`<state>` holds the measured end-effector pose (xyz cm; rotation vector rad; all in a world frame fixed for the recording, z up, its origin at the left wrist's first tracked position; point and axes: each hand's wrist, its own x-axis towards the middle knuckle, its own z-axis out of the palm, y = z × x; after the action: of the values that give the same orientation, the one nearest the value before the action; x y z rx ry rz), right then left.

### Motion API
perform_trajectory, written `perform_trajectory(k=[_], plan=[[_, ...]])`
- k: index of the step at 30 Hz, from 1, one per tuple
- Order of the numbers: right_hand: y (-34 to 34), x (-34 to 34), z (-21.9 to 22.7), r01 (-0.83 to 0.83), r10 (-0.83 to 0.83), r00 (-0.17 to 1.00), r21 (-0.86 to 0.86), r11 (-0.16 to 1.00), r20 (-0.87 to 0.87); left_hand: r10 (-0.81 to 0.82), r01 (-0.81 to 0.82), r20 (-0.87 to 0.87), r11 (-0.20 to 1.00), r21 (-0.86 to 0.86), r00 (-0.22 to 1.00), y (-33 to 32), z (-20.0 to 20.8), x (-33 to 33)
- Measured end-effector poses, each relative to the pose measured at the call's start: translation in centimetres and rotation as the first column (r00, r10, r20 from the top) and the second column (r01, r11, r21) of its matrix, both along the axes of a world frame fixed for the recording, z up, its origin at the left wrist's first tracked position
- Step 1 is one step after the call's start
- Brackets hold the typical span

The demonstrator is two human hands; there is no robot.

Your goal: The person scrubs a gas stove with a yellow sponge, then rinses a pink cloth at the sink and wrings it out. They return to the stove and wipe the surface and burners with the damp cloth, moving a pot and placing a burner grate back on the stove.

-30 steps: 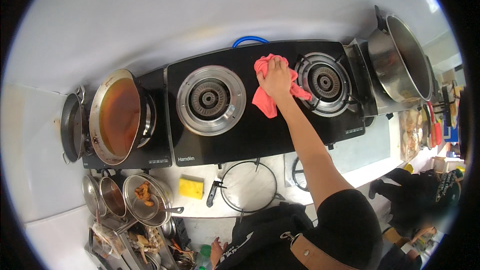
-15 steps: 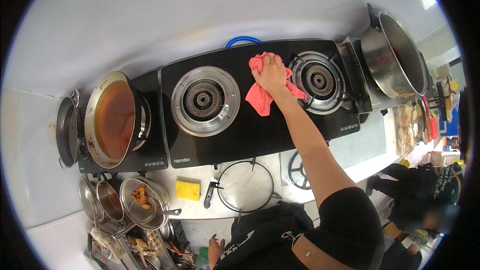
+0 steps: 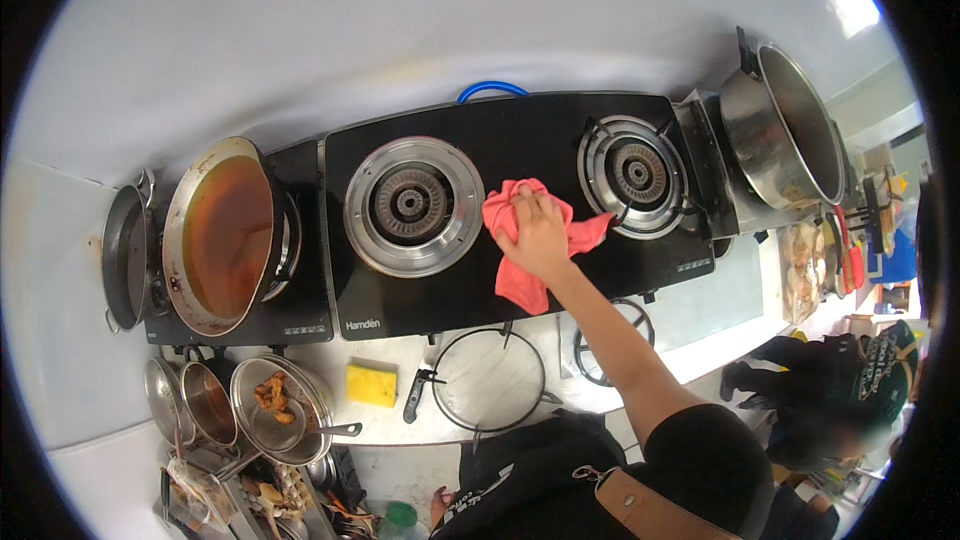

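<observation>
My right hand (image 3: 538, 230) presses a crumpled pink cloth (image 3: 522, 286) against the black glass gas stove (image 3: 440, 306), its fingers bunched over the fabric. The cloth lies between two burners, one end reaching toward a pan-support leg on the right. On that right burner (image 3: 637, 175) the black legs sit on a steel ring. The left burner (image 3: 410, 202) has a steel drip ring and no pan support. Low in the view, beside my dark apron, only a sliver of my left hand (image 3: 440, 502) shows; its fingers are mostly hidden.
A wide pan of reddish-brown oil (image 3: 225, 240) stands left, a tall steel pot (image 3: 785, 125) right. On the front counter lie a yellow sponge (image 3: 371, 385), a black-handled knife (image 3: 418, 396) and a round pan support (image 3: 490, 332). A strainer with fried pieces (image 3: 275, 410) sits lower left. Another person (image 3: 835, 370) is far right.
My right hand has drawn the pink cloth toward me, from near the stove's back edge to its middle and front. My left hand shows less than before.
</observation>
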<state>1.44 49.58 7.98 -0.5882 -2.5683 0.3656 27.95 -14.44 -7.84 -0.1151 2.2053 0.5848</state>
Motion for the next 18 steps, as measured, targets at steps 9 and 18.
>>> perform_trajectory(k=[9,18], plan=[[5.3,-11.1,-1.0,-0.169,0.165,0.980,0.021,0.985,0.107,0.299,-0.308,0.125,0.950,0.057,0.946,0.9,1.0,-1.6],[9.4,-20.8,-1.1,-0.225,0.242,0.944,-0.100,0.969,0.223,0.269,-0.261,-0.081,0.960,0.101,0.960,5.8,8.1,-4.6]])
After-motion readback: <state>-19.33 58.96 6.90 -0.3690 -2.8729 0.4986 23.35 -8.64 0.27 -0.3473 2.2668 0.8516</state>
